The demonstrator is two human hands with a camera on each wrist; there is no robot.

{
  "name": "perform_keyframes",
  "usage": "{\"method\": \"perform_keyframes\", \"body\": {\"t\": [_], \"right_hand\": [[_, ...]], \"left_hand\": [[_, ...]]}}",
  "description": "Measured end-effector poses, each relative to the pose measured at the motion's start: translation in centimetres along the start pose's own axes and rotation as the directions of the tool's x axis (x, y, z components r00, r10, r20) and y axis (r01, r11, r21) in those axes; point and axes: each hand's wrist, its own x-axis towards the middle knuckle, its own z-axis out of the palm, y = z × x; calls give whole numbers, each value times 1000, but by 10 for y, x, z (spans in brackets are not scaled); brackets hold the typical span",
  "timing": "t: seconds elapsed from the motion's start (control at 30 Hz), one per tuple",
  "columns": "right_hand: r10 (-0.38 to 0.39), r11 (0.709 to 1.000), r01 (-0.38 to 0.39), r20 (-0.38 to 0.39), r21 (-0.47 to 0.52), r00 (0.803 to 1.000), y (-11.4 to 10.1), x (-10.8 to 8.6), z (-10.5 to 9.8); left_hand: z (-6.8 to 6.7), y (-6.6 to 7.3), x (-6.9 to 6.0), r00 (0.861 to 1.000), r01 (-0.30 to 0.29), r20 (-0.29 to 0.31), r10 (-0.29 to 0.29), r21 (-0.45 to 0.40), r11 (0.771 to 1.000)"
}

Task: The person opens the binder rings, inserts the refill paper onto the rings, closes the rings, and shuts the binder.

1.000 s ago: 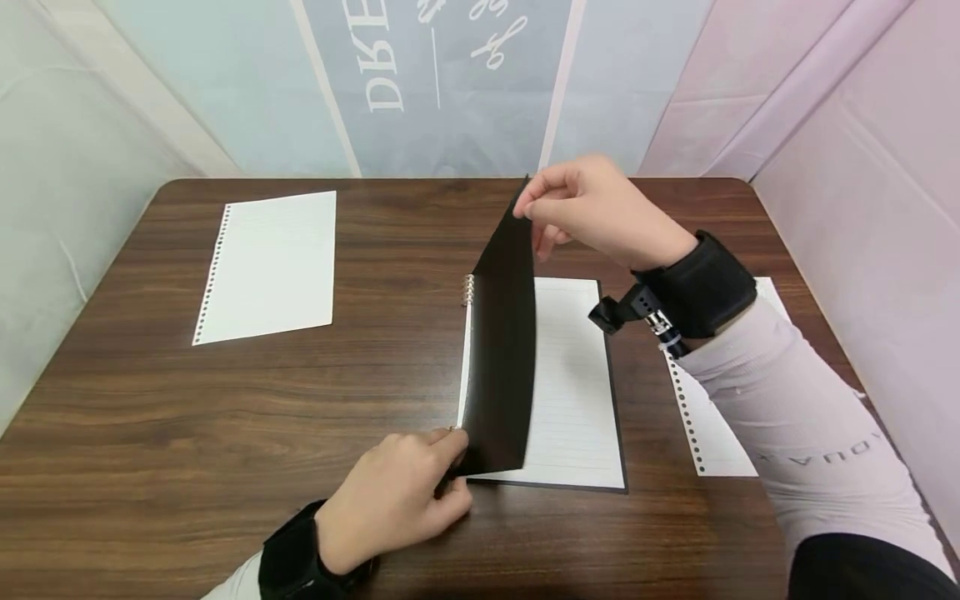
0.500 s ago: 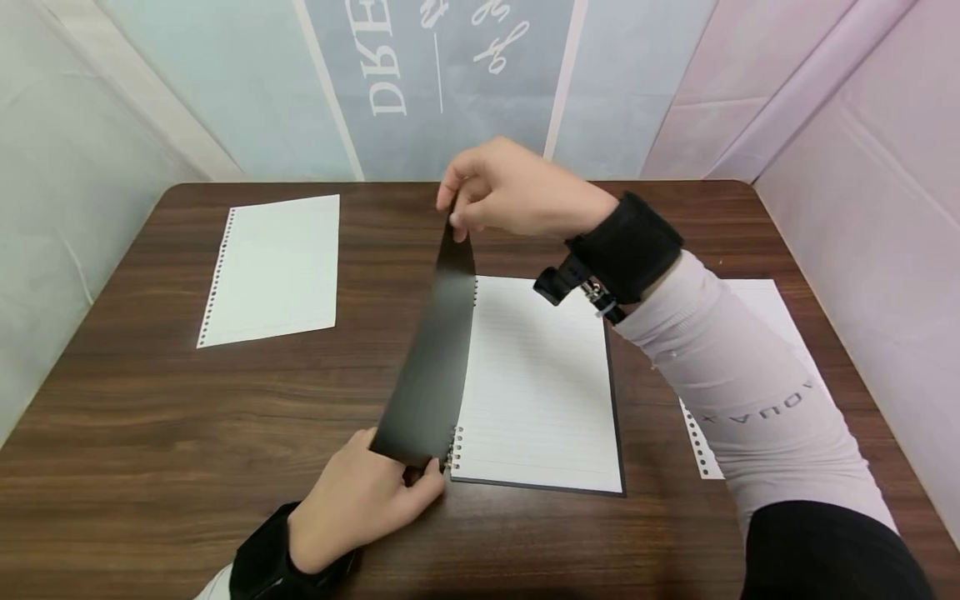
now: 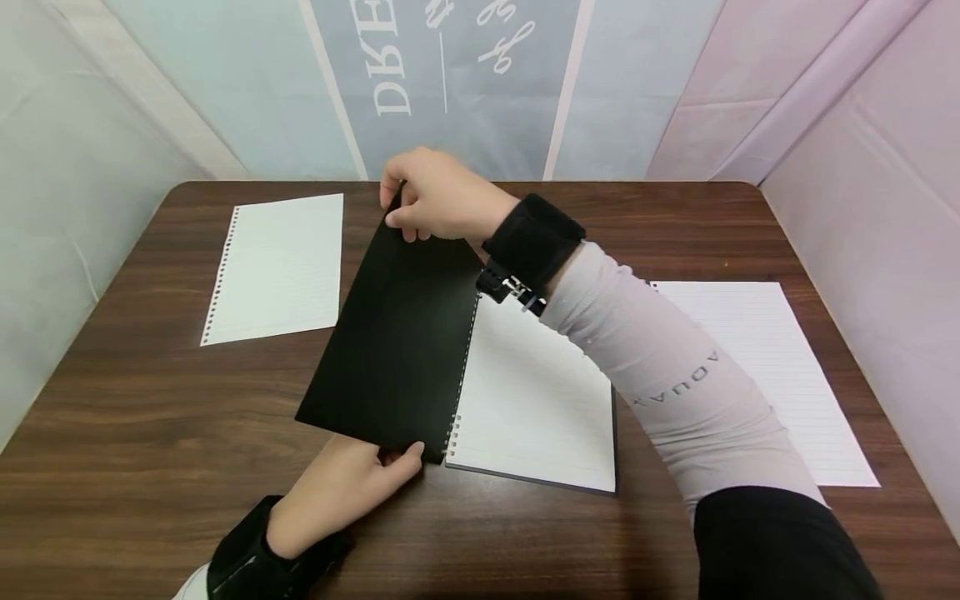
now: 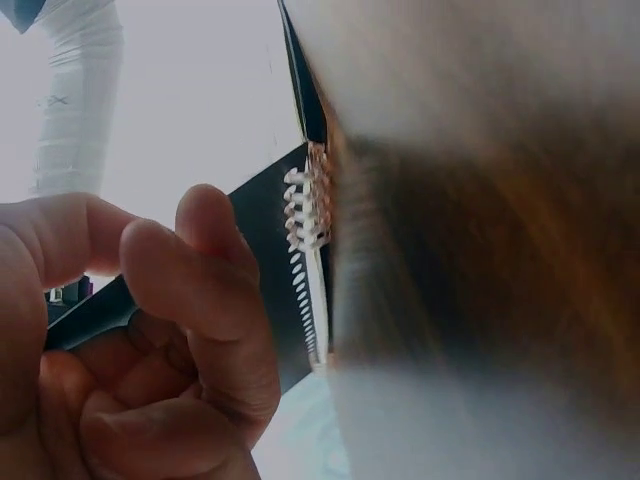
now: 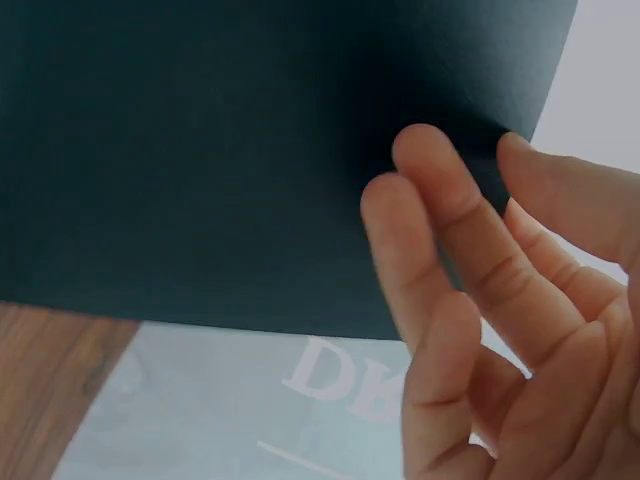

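A spiral notebook lies open, its lined white page [image 3: 536, 392] on the right and its black cover [image 3: 397, 342] raised at a slant to the left of the rings [image 3: 453, 435]. My right hand [image 3: 446, 196] pinches the cover's far left corner between thumb and fingers; in the right wrist view the fingers [image 5: 430, 190] lie against the dark cover [image 5: 200, 160]. My left hand [image 3: 341, 487] is at the cover's near edge by the rings, its fingers partly hidden under the cover. The left wrist view shows that hand [image 4: 170, 330] with curled fingers beside the rings [image 4: 305, 210].
On the brown table [image 3: 150, 467], a loose punched sheet [image 3: 277, 267] lies at the left and another [image 3: 757, 375] at the right, partly under the right sleeve [image 3: 667, 358]. A printed cloth [image 3: 465, 108] hangs behind the table.
The black cover has swung from above the page over to the left with my right hand. My left hand has shifted slightly left and down, and the right-hand loose sheet is more exposed.
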Motion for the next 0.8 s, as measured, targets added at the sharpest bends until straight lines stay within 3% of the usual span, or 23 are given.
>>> {"method": "perform_keyframes", "body": {"t": [0.13, 0.23, 0.4, 0.53, 0.57, 0.63, 0.8], "right_hand": [[-10, 999, 8, 56, 37, 998, 0, 17, 13], [-18, 997, 11, 90, 75, 996, 0, 28, 25], [4, 995, -14, 94, 100, 996, 2, 42, 46], [39, 998, -44, 98, 46, 994, 5, 49, 63], [45, 998, -49, 100, 30, 994, 6, 50, 67], [59, 998, -59, 106, 1, 993, 8, 53, 75], [93, 996, -91, 130, -17, 987, 18, 62, 93]], "left_hand": [[-3, -2, -1, 990, 117, 89, -110, -76, 990], [-5, -5, -2, 971, 192, 172, -168, -134, 972], [-4, -11, -2, 938, 271, 282, -200, -240, 932], [-2, -16, -2, 915, 310, 360, -180, -343, 887], [-1, -17, -2, 907, 328, 382, -180, -369, 870], [0, -19, -2, 876, 401, 436, -204, -428, 810], [-2, -25, -2, 761, 604, 598, -251, -512, 611]]}}
